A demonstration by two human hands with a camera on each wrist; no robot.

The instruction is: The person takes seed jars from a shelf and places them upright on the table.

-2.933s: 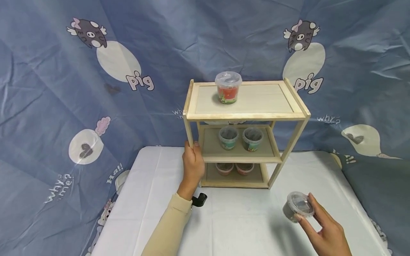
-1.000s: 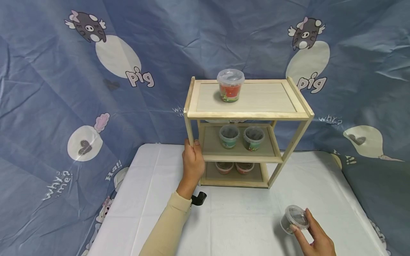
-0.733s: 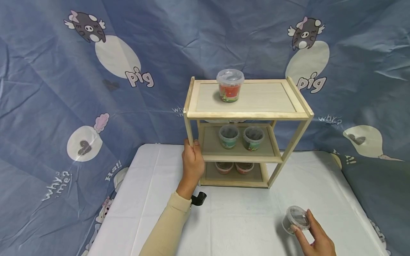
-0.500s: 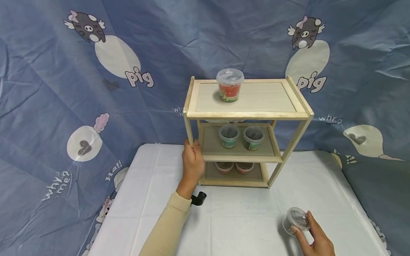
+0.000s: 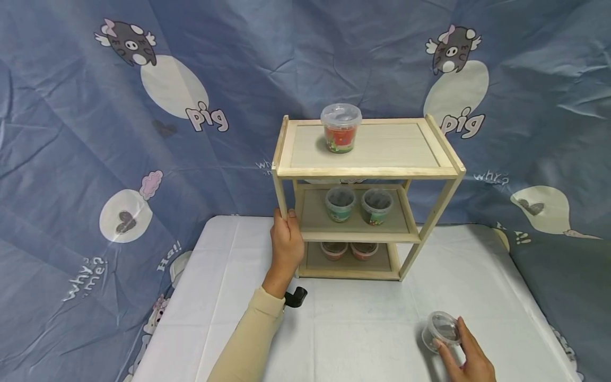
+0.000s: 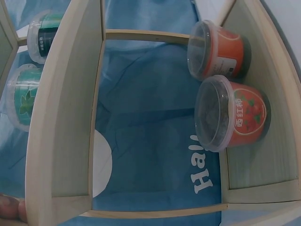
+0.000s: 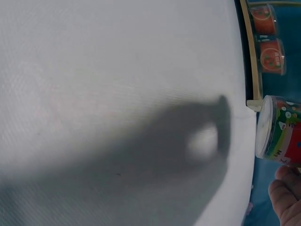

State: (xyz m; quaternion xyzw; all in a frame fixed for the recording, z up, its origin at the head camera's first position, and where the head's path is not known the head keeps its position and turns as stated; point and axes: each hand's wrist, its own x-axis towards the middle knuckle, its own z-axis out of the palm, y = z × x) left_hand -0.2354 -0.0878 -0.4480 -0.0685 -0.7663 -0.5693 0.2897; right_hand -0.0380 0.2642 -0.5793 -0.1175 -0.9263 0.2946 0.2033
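My left hand grips the front left post of a three-tier wooden shelf; in the left wrist view only its fingertips show. In my right hand I hold a clear lidded plastic cup by its rim, tilted above the white tabletop. The right wrist view shows this cup's red and green label. Another lidded cup with a red label stands on the top tier. Two green-labelled cups share the middle tier. Two red-labelled cups sit on the bottom tier, partly hidden in the head view.
A white cloth covers the table under the shelf. Behind it and at both sides hangs a blue curtain printed with pigs. A black wrist strap piece sticks out from my left wrist.
My right hand has brought the cup lower and nearer to me, with only slight movement in the last second. My left hand stays on the post, and the shelved cups stand unchanged.
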